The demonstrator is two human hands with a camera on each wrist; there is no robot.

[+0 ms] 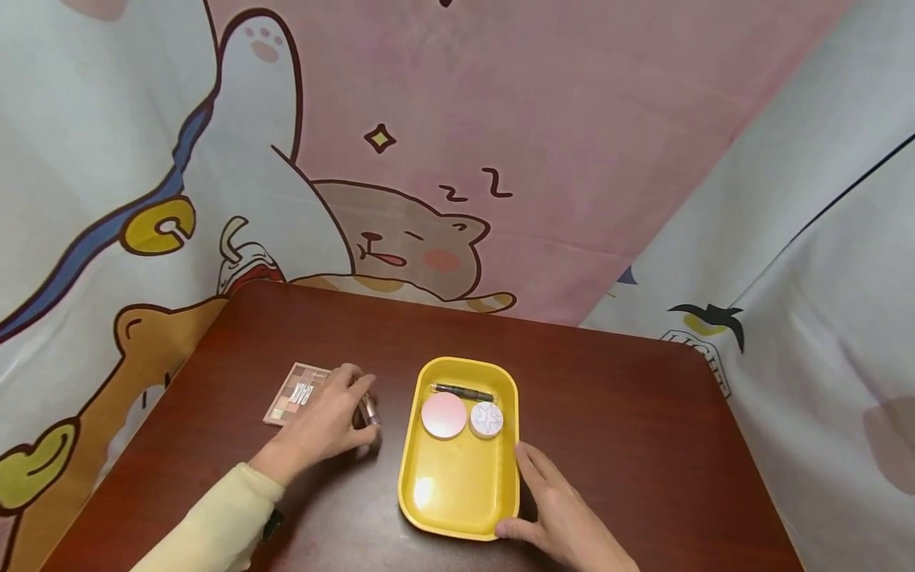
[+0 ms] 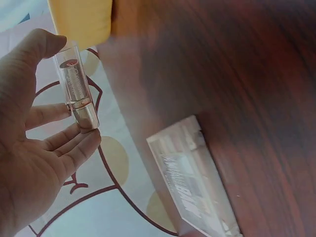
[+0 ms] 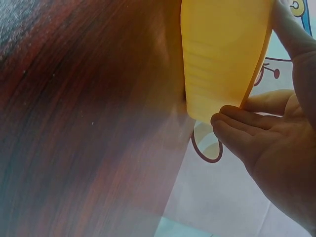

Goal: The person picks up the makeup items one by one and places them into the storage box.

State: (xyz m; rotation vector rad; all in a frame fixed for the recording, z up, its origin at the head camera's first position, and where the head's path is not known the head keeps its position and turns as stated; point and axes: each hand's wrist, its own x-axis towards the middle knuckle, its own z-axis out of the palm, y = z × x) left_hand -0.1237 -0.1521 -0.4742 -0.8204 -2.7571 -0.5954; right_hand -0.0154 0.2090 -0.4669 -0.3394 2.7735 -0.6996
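In the head view my left hand (image 1: 322, 421) is over the left half of the table. It pinches a lipstick (image 2: 76, 86) with a clear cap and shiny base between thumb and fingers, lengthwise. Just left of that hand lies a flat eyeshadow palette (image 1: 295, 391). My right hand (image 1: 561, 508) rests against the right side of a yellow tray (image 1: 457, 528), its thumb at the near right corner and its fingers fairly straight along the outer wall. Inside the tray are a round pink compact (image 1: 444, 415), a small round case with a star (image 1: 486, 419) and a dark slim pen (image 1: 465, 392).
The dark reddish-brown wooden table (image 1: 622, 413) carries all these things. A cartoon-printed cloth (image 1: 572, 143) hangs behind the table and along both sides. The tray's raised rim stands between the two hands.
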